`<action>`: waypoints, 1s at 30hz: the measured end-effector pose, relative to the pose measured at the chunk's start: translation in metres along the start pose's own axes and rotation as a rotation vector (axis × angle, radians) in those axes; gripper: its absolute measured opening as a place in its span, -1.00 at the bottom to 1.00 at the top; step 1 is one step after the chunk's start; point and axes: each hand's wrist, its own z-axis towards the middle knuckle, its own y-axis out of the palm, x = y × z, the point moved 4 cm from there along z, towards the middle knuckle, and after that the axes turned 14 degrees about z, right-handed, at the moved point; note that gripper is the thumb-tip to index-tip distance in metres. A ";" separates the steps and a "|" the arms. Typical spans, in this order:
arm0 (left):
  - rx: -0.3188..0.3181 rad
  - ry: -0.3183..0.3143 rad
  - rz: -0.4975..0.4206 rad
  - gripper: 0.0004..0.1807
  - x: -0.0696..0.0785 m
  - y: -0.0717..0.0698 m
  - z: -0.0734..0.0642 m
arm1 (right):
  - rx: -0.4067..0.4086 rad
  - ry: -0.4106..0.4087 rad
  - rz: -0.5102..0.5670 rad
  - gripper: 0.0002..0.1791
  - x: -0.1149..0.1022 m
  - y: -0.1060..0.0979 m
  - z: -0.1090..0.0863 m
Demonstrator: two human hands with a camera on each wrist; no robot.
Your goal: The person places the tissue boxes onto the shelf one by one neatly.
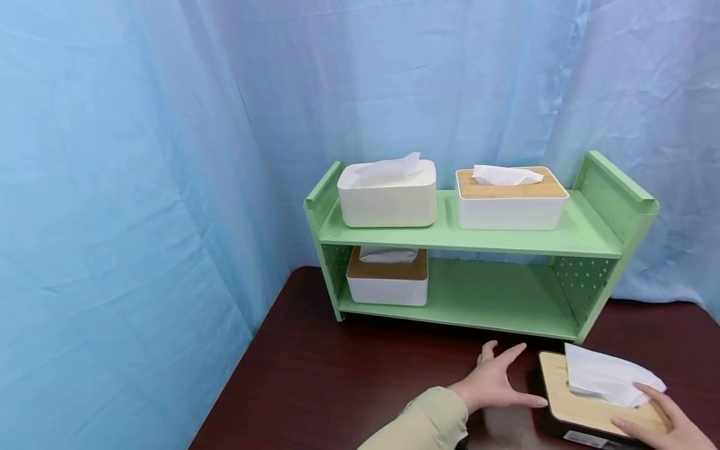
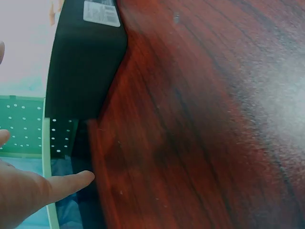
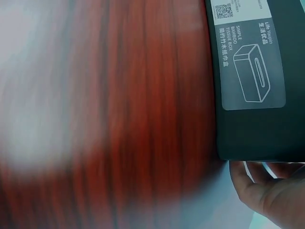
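Note:
A black tissue box with a light wooden lid [image 1: 590, 409] sits at the lower right of the head view, a white tissue [image 1: 610, 375] rising from its slot. Just left of the box, my left hand [image 1: 492, 378] has its fingers spread and holds nothing; its thumb tip is close to the box's left side. My right hand [image 1: 675, 422] is at the box's right end, thumb and finger spread apart. In the right wrist view, the fingers of that hand [image 3: 271, 195] are against the end of the black box [image 3: 255, 131], some partly hidden. Printed labels show on its side.
Behind the hands stands a green two-tier shelf [image 1: 495, 300]. Its top holds a white tissue box [image 1: 388, 206] and a wood-lidded one [image 1: 509, 214]; another wood-lidded box [image 1: 388, 292] is at lower left. Underneath is a dark red table [image 1: 315, 375]. Blue curtains [image 1: 140, 187] hang around.

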 end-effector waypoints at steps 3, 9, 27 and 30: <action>-0.030 -0.004 0.003 -0.10 -0.004 0.003 -0.001 | -0.089 0.000 -0.035 0.19 -0.013 0.012 0.002; -0.063 0.009 0.067 -0.12 -0.008 0.009 -0.003 | -0.051 -0.162 -0.097 0.03 -0.043 0.032 -0.004; 0.015 -0.027 0.112 -0.12 -0.029 0.012 -0.011 | -0.154 -0.046 -0.064 0.09 -0.083 0.072 -0.009; 0.009 -0.039 0.076 -0.13 -0.033 0.010 -0.012 | -0.155 -0.043 -0.064 0.09 -0.085 0.076 -0.009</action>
